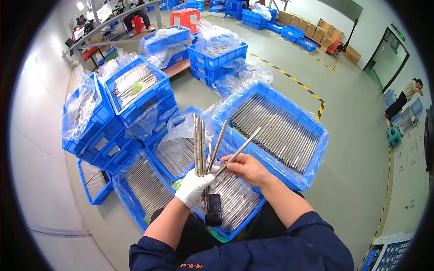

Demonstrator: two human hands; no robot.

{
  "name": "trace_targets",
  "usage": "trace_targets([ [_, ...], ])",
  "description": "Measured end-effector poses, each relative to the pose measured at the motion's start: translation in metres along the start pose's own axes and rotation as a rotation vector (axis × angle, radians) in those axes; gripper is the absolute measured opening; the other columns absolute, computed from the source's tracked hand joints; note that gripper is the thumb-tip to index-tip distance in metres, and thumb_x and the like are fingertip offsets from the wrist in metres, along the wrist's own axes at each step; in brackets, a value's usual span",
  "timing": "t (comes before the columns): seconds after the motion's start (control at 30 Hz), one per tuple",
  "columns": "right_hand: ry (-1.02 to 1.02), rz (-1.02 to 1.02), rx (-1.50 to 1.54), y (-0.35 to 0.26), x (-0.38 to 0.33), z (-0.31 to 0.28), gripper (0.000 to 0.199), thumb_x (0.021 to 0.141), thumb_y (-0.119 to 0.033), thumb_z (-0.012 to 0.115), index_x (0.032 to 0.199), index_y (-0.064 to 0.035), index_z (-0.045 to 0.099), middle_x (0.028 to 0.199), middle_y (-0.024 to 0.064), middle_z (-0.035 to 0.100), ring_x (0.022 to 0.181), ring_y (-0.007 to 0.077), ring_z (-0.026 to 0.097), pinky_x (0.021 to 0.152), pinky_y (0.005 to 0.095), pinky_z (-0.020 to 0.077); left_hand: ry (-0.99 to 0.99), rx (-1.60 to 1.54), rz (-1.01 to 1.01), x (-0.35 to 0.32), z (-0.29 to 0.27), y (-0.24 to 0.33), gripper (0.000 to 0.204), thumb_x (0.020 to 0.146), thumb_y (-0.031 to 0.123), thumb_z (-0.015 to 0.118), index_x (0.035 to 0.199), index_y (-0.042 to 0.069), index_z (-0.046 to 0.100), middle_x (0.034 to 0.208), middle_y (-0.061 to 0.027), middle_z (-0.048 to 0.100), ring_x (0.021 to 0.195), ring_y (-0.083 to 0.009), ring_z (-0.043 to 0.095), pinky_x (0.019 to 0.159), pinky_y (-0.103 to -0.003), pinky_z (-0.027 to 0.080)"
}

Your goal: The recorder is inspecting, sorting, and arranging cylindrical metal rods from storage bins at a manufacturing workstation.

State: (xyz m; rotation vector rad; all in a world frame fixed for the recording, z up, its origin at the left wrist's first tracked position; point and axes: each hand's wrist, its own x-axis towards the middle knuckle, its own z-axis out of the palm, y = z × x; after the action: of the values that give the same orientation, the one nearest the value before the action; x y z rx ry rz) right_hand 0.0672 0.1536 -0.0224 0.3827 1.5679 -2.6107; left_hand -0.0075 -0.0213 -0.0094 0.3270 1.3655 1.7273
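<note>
My left hand point(193, 187), in a white glove, grips a bundle of long grey metal rods point(198, 144) that stand upright above a blue crate point(235, 205) full of the same rods. A black block point(213, 210) hangs below that hand. My bare right hand point(246, 168) pinches one slanted rod point(239, 151) at the side of the bundle; another rod point(218, 143) leans between them.
Several blue plastic-lined crates of metal rods surround me: a large one point(316, 131) to the right, stacks point(115, 122) to the left and further crates point(217, 56) behind. People sit at a bench point(113, 20) far left; another person point(404, 97) stands at far right.
</note>
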Motion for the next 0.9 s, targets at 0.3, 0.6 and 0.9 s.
trace_targets([
  [0.3,0.211,-0.200,-0.093,0.026,0.000,0.019,0.018,0.082,-0.015,0.053,0.093,-0.0014,0.054,0.078,0.0029,0.057,0.069,0.0090,0.051,0.065,0.0223,0.0421,0.102,0.147,0.074,0.001,0.008,0.004,0.025,0.072,0.013,0.056,0.092,-0.002,0.054,0.075,-0.0067,0.057,0.057,-0.0099,0.050,0.053,-0.021,0.040],
  [0.6,-0.282,0.241,0.183,0.021,-0.007,0.019,0.021,0.088,-0.021,0.039,0.087,-0.0027,0.050,0.068,0.0052,0.056,0.062,0.0158,0.056,0.057,0.0263,0.0455,-0.014,-0.050,0.045,0.008,-0.003,0.004,0.031,0.071,0.012,0.058,0.098,-0.002,0.054,0.082,-0.0062,0.058,0.063,-0.0100,0.051,0.059,-0.022,0.042],
  [0.9,-0.280,0.569,0.332,0.047,-0.027,0.048,0.022,0.086,-0.022,0.045,0.096,-0.0027,0.049,0.090,0.0119,0.058,0.084,0.0221,0.058,0.072,0.0312,0.0477,0.175,0.190,0.155,0.009,-0.005,0.007,0.030,0.069,0.007,0.056,0.099,0.001,0.053,0.080,-0.0038,0.056,0.068,-0.0101,0.051,0.057,-0.021,0.042],
])
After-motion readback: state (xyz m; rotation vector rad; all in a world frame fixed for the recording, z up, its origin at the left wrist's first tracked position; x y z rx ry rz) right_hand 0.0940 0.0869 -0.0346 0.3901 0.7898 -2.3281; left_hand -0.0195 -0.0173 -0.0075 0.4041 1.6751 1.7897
